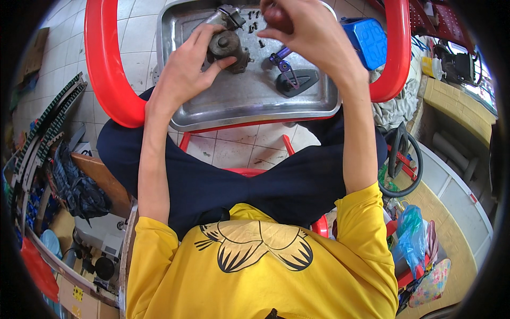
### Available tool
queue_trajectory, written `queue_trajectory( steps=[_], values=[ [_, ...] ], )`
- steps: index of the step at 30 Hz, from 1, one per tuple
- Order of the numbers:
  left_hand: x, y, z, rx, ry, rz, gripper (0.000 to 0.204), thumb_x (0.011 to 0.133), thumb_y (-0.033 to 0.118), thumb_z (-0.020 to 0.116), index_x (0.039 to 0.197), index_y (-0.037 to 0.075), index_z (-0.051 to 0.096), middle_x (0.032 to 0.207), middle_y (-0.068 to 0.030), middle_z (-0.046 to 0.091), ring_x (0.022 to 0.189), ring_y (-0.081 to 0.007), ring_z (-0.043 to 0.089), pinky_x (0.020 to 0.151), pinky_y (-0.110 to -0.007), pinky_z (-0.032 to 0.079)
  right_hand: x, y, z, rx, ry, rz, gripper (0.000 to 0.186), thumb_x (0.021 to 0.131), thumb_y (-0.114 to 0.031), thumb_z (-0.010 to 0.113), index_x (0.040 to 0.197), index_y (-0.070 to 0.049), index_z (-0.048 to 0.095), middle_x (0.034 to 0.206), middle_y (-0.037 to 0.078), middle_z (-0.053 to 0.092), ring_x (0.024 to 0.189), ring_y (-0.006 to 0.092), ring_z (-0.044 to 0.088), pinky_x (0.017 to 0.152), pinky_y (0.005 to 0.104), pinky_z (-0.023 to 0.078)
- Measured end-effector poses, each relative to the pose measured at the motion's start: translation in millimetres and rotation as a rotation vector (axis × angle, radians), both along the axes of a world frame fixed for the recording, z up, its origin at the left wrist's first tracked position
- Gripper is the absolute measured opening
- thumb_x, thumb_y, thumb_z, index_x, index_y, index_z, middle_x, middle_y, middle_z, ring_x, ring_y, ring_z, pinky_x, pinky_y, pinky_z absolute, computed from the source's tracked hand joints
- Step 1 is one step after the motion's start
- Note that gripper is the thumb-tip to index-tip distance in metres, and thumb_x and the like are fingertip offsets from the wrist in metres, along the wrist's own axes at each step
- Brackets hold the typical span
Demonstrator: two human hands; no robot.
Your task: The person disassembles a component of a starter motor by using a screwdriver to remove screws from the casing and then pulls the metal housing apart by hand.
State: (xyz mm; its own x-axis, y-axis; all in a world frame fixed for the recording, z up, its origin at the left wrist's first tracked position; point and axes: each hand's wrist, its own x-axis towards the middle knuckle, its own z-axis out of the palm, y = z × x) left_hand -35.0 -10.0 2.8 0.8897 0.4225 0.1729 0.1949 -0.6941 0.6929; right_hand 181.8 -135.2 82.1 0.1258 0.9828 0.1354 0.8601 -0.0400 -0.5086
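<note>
While the left hand (194,66) grasps the dark metal cylinder (226,45) from its left, thumb and fingers spread around its upper part, that piece sits in the shallow metal tray (226,110), presumably gripped this way so it stays steady. The right hand (313,32) is above the tray at the view's upper edge, fingers curled; I cannot tell whether they grasp anything. Small dark screws (252,26) lie between the hands, perhaps grouped so none stray. A purple-stemmed, mirror-like piece (296,83) rests apart toward the tray's right.
</note>
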Motion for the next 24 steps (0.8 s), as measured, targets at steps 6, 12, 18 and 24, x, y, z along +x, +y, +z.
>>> queue_trajectory(
  steps=[6, 12, 18, 24],
  values=[
    [4, -2, -1, -0.181, 0.017, 0.010, 0.058, 0.083, 0.014, 0.088, 0.130, 0.005, 0.055, 0.109, -0.0151, 0.072, 0.087, -0.0206, 0.073, 0.073, -0.034, 0.056, 1, -13, 47, 0.198, 0.290, -0.152, 0.032, 0.101, -0.023, 0.072, 0.113, -0.004, 0.050, 0.087, 0.013, 0.063, 0.080, 0.0238, 0.063, 0.072, 0.0362, 0.049],
    [13, -3, -3, -0.107, -0.110, -0.057, 0.056, 0.085, 0.002, 0.083, 0.135, 0.006, 0.058, 0.112, -0.0100, 0.065, 0.086, -0.0187, 0.072, 0.071, -0.034, 0.057, 9, -12, 28, 0.291, 0.462, -0.140, 0.034, 0.105, -0.031, 0.065, 0.110, -0.001, 0.052, 0.085, 0.010, 0.060, 0.074, 0.0178, 0.056, 0.069, 0.0332, 0.047],
    [13, -7, -1, -0.296, -0.065, -0.041, 0.055, 0.084, 0.007, 0.084, 0.134, 0.006, 0.058, 0.115, -0.0114, 0.069, 0.095, -0.0233, 0.073, 0.076, -0.034, 0.059, 9, -12, 23, 0.380, 0.147, -0.231, 0.043, 0.102, -0.037, 0.069, 0.108, 0.002, 0.053, 0.086, 0.015, 0.066, 0.071, 0.0217, 0.065, 0.062, 0.0345, 0.050],
    [8, -9, 1, -0.402, 0.026, -0.035, 0.060, 0.087, -0.003, 0.079, 0.140, 0.007, 0.053, 0.098, -0.0107, 0.075, 0.080, -0.0159, 0.074, 0.072, -0.030, 0.057, 5, -15, 41, 0.335, 0.293, -0.304, 0.045, 0.103, -0.037, 0.068, 0.109, 0.004, 0.051, 0.071, 0.013, 0.067, 0.056, 0.0196, 0.061, 0.053, 0.0324, 0.047]
  ],
)
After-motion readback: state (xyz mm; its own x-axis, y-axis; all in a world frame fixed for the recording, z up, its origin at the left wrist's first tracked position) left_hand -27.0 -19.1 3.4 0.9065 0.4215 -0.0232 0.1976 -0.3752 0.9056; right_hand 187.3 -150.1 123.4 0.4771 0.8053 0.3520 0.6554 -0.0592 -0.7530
